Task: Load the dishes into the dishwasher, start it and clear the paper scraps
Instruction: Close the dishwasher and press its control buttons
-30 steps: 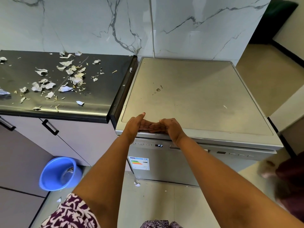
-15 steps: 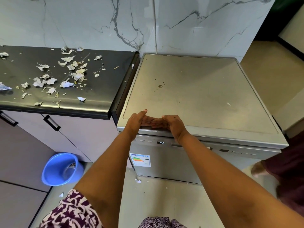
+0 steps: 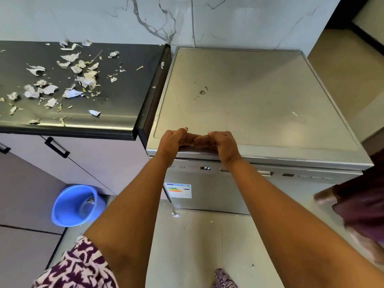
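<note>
1. Stainless-steel, box-shaped dishwasher (image 3: pixel 249 100) stands against the white veined marble wall (image 3: pixel 104 17) with its door closed. The small display (image 3: pixel 206 168) on the control strip reads "P2".
2. Left hand (image 3: pixel 174 140) and right hand (image 3: pixel 222 144) both rest on the front edge of the dishwasher's top. The fingers lie fairly straight and point at each other, tips touching. Both hands are released and grasp nothing.
3. Torn white paper scraps (image 3: pixel 71 93) lie scattered over the dark glossy tabletop (image 3: pixel 124 84) just left of the dishwasher. Most are mid-surface and a few are near its front edge.
4. Round blue plastic bucket (image 3: pixel 68 206) sits on the floor below the tabletop, near the pale cabinet's black bar handle (image 3: pixel 56 147). Something clear lies inside; cannot tell what.
5. Coloured energy label (image 3: pixel 180 190) is stuck on the door's upper left.
6. One small white bit (image 3: pixel 175 215) lies on the floor at the dishwasher's foot.
</note>
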